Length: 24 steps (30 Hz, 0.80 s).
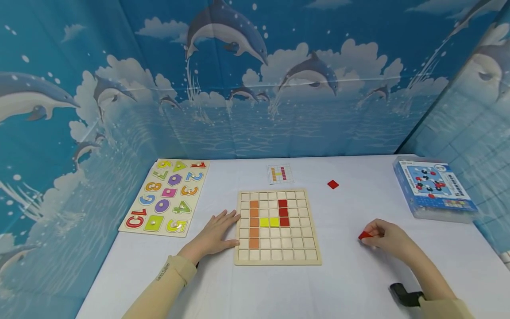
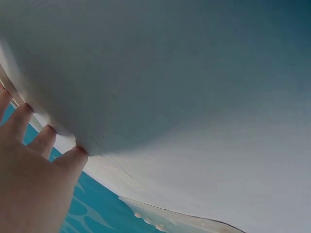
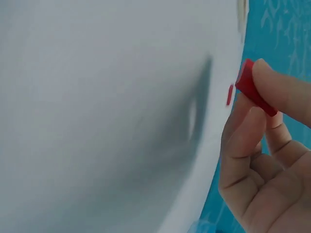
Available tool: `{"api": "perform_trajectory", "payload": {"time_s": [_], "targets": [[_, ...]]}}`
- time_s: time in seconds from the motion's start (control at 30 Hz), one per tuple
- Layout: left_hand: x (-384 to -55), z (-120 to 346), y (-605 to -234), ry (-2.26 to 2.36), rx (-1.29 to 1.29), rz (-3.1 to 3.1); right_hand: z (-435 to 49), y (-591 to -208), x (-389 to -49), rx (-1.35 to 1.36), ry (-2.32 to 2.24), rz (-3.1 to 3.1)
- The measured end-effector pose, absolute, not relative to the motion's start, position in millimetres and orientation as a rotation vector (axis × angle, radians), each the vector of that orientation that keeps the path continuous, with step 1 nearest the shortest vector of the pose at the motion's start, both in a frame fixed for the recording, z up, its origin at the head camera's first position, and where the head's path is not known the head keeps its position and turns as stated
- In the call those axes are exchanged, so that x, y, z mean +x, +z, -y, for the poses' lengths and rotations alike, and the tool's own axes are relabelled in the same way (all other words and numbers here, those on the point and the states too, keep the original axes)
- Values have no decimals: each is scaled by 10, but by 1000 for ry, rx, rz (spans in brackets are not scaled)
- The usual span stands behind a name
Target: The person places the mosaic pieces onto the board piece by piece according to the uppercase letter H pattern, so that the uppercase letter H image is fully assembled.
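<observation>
Between thumb and fingers my right hand [image 1: 385, 238] pinches a small red square tile [image 3: 252, 87], over the table to the right of the wooden grid board [image 1: 279, 264]. My left hand [image 1: 215, 234] lies with fingers spread, its fingertips at the board's left edge. On the board stand a column of orange tiles [image 1: 254, 223], two yellow tiles [image 1: 269, 222] side by side, and a column of three red tiles [image 1: 283, 212]. Another loose red tile [image 1: 333, 184] lies on the white cloth behind my right hand.
Behind the board lies a small pattern card [image 1: 280, 174] with a coloured H shape. A number-and-shape puzzle board [image 1: 155, 197] is at the left. A clear plastic box [image 1: 436, 188] with a blue and white label stands at the back right.
</observation>
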<state>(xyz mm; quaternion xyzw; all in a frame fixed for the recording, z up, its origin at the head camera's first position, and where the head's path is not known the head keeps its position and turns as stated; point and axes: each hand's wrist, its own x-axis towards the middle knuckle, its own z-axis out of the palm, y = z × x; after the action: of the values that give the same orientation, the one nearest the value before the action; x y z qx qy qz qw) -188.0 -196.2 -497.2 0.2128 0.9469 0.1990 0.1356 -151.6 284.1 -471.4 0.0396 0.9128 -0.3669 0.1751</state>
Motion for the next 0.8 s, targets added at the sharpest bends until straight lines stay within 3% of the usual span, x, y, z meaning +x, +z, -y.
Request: {"api": "perform_trajectory", "payload": {"time_s": [0.47, 0.8], "targets": [[-1876, 1968, -5005, 567, 618, -2738, -1796, -4704, -1684, 20, -1377, -2485], [-1858, 1953, -4997, 566, 602, -2733, -1273, -4726, -1822, -92, -1326, -2511]]}}
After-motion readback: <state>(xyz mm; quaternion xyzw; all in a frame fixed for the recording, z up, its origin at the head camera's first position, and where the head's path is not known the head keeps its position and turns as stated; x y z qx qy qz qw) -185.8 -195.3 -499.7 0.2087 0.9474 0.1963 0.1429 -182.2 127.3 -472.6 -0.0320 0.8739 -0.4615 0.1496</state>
